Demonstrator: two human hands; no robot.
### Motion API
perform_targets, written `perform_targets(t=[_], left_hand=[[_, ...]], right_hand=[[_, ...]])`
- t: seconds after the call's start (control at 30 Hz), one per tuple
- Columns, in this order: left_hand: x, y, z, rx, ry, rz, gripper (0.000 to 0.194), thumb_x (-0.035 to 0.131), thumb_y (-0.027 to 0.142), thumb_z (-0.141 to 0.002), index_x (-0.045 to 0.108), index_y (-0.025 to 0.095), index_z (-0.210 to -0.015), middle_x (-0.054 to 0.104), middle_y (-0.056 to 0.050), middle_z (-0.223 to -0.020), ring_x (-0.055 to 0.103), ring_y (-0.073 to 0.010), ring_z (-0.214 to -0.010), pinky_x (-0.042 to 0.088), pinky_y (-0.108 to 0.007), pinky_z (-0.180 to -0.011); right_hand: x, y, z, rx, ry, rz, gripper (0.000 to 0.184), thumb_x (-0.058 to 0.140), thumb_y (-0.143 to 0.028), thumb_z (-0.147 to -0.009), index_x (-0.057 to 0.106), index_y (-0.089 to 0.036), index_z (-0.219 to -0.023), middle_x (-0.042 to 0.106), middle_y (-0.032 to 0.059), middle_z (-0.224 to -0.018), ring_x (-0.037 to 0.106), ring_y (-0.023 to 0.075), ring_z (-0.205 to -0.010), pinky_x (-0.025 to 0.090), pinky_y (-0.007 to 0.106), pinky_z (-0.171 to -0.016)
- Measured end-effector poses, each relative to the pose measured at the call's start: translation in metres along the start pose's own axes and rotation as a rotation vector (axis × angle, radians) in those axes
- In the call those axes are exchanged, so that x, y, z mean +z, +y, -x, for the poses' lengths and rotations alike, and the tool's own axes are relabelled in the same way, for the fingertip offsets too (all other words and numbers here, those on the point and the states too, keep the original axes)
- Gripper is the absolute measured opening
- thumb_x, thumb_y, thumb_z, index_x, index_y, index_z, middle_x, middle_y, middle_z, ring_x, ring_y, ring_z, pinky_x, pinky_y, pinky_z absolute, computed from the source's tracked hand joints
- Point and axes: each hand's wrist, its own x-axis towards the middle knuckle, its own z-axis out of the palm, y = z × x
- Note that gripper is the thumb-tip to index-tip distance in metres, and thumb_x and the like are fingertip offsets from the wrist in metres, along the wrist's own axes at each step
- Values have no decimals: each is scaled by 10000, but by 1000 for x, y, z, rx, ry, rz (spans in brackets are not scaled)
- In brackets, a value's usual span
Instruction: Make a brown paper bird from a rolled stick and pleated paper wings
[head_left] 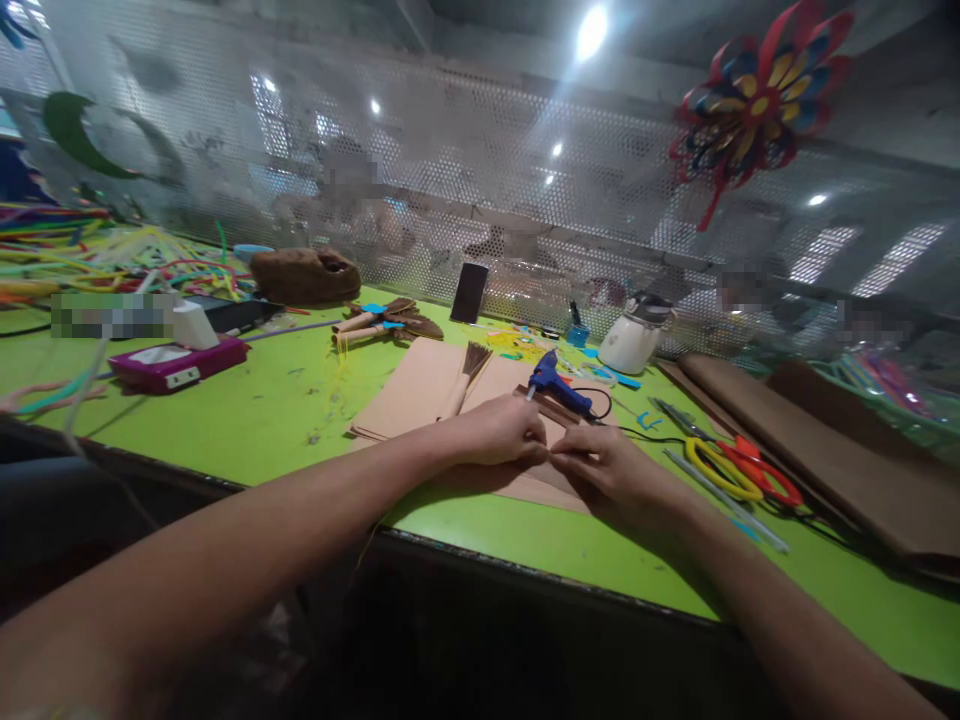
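Two-handed, pinched over tan paper sheets [412, 382] near lime-green tabletop's [300, 405] front edge; couldn't tell on what; saw blue plastic glue gun [561, 384] beyond, slanting from left hand [510, 430] toward right hand [619, 462].

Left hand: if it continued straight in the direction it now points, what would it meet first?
Most likely the right hand, which faces the left hand over the tan sheets; depth is unclear, and something small between them could be hidden.

Left forearm [262, 540], right forearm [772, 600] bare, tapering; left grip [504, 428], right grip [619, 468] also bare.
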Motion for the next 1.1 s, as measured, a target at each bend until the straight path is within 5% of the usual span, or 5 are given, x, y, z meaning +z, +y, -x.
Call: perform_targets(t=[0.33,1.1], left_hand=[[0,-3,-1,-59,-55,-59,119,564,234,-731,639,161,-676,575,-10,-607,464,-116,-564,316,-230,-546],[-18,16,11,-78,-109,-232,145,476,183,-746,580,162,-648,568,-59,-657,393,-132,-543,277,-273,-522]], right_hand=[[13,21,-7,-125,173,77,161,568,-262,-826,673,-165,-752,619,58,-711,557,152,-647,423,274,-598],[11,33,15,-280,165,396,179,444,-112,-842,568,-160,-722,533,75,-759,467,175,-698,386,292,-604]])
